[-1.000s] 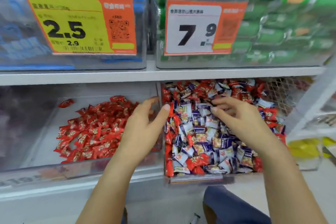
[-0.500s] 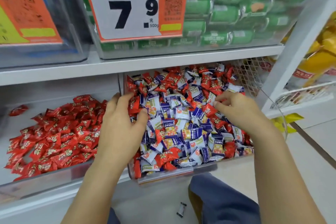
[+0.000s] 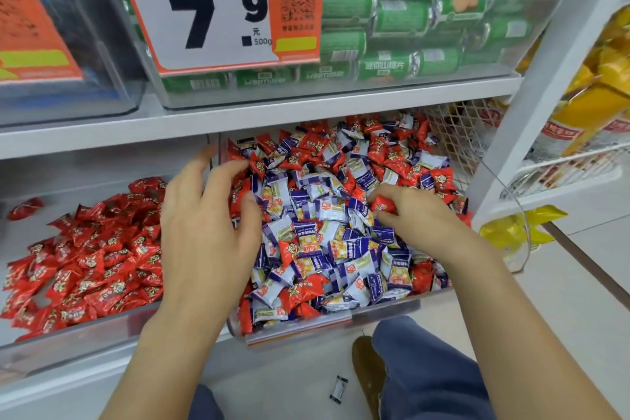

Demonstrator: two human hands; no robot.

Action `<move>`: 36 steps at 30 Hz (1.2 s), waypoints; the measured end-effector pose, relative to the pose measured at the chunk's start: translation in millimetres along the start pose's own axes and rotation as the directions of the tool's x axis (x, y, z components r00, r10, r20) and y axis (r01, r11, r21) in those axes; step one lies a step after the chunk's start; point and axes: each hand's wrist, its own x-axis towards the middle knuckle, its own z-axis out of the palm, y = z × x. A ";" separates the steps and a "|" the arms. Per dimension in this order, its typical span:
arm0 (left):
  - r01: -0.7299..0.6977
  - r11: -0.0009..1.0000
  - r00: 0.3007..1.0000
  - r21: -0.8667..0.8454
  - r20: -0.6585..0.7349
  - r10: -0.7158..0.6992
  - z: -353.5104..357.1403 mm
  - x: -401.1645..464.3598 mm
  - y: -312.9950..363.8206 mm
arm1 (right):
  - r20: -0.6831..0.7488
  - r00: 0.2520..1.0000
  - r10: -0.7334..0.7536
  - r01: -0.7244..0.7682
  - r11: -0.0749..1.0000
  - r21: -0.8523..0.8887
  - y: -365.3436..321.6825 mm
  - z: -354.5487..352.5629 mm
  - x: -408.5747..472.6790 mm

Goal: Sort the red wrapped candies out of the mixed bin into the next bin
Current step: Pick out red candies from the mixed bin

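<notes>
Fingers of our right hand are curling round one red candy near the middle of the mixed bin, pinching it by the wrapper. Our left hand is reaching over the bin's left edge with its fingers spread and lightly bent; they are touching red wrappers at the back corner, but we cannot tell whether any piece is actually gripped. The sorted red pile is lying in the next bin, just to the left.

We are judging the risks this way: the wrappers look slick and heaped, so a shallow pinch could be letting the candy slip on the way across, and a purple-and-white piece touching it could be riding along into the wrong bin. Raking with the left hand could be pushing pieces over the low front lip; one small wrapped piece is already lying on the floor.

On the price card above we are reading "7.9", "元" and "500g", beside a QR code. The Chinese heading and the lettering on the green packets are too soft for us to be reading reliably.
</notes>
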 end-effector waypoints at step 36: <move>-0.171 0.983 0.879 0.060 0.460 0.125 10.4 -28.3 31.0 | 0.023 0.963 0.268 -0.146 0.448 0.882 18.4 -15.7 -8.8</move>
